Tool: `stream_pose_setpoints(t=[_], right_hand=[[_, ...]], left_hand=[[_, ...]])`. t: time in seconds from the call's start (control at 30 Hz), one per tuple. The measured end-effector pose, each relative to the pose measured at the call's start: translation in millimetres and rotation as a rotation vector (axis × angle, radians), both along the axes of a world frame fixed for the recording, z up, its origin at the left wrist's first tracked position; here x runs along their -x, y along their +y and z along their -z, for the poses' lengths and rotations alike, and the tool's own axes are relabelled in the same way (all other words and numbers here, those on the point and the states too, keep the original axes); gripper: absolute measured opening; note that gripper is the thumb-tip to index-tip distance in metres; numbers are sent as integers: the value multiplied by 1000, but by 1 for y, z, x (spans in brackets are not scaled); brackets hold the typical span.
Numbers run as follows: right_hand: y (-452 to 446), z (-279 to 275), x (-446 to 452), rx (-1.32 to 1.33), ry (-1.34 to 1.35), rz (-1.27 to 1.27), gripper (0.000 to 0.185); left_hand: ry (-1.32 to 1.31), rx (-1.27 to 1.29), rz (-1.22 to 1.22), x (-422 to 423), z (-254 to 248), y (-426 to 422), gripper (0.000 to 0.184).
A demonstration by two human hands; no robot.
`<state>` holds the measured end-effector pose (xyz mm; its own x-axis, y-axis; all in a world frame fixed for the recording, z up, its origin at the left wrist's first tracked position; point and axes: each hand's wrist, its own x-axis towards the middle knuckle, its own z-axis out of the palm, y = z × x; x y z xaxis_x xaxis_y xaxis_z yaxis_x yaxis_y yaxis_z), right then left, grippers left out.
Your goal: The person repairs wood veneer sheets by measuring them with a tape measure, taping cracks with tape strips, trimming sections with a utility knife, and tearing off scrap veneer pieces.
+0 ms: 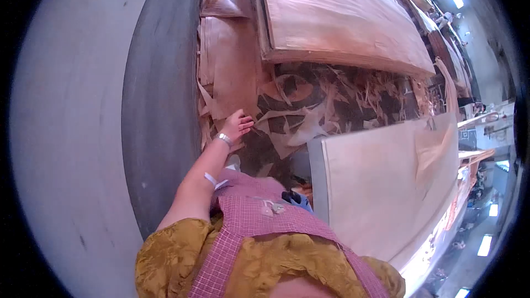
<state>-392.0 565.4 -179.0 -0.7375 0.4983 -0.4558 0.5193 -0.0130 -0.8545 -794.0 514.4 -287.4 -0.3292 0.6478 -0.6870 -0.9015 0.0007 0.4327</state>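
My left hand (238,125) reaches forward with its fingers loosely bent and a little apart, and nothing shows in it. A pale watch or bracelet (225,139) is on that wrist. Just beyond the fingers lie long thin wood veneer sheets (234,66), stacked along the wall; whether the fingertips touch them I cannot tell. Torn veneer scraps (303,127) litter the floor to the right of the hand. My right hand is out of the picture.
A large veneer stack (342,16) stands ahead, its edge overhanging the scraps. Another pale stack (386,182) is close on my right, with a loose piece (436,149) on top. A grey-banded wall (160,94) runs along my left. More veneer and ceiling lamps appear far right.
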Motion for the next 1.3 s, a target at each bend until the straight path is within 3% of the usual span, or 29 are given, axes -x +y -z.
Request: stream_pose_setpoints(t=[0.13, 0.17, 0.27, 0.4, 0.43, 0.5, 0.53, 0.57, 0.67, 0.77, 0.87, 0.9, 0.97, 1.1, 1.17, 1.23, 1.3], right_hand=[[86, 2, 85, 89, -81, 36, 24], [104, -8, 104, 219, -112, 124, 25], [158, -4, 181, 154, -113, 19, 25], [245, 43, 302, 78, -28, -67, 25], [262, 46, 329, 134, -60, -81, 25], [294, 14, 388, 292, -124, -41, 21], [315, 9, 410, 242, -109, -54, 20], [332, 5, 425, 193, -107, -68, 20], [372, 16, 460, 130, -133, -5, 19], [400, 41, 466, 126, -264, -51, 24], [416, 47, 490, 149, -361, -62, 23], [420, 52, 501, 192, -423, -37, 22], [424, 51, 514, 287, -561, 5, 22], [433, 58, 579, 345, -589, -132, 21], [442, 87, 566, 148, -554, -110, 23], [455, 41, 678, 319, -585, 42, 31], [461, 44, 698, 290, -558, 310, 35]], left_hand=[[33, -43, 110, 93, -17, 116, 49], [52, -34, 127, 111, -17, 140, 49], [108, -37, 186, 168, -4, 205, 52], [144, -29, 296, 248, -5, 270, 62], [185, 62, 309, 264, -4, 284, 64], [238, 104, 365, 302, 2, 315, 58], [258, 108, 383, 320, 8, 336, 56], [172, 22, 378, 337, 32, 356, 55], [426, 268, 377, 389, 27, 419, 72], [729, 412, 194, 427, 106, 487, 82], [681, 465, 31, 447, 111, 539, 89], [562, 329, -27, 450, 132, 553, 93], [580, 332, 7, 442, 128, 558, 92], [649, 463, 76, 446, 100, 560, 89], [634, 455, 65, 448, 82, 558, 88], [537, 420, 70, 458, 67, 554, 87], [391, 425, 115, 490, 46, 547, 74]])
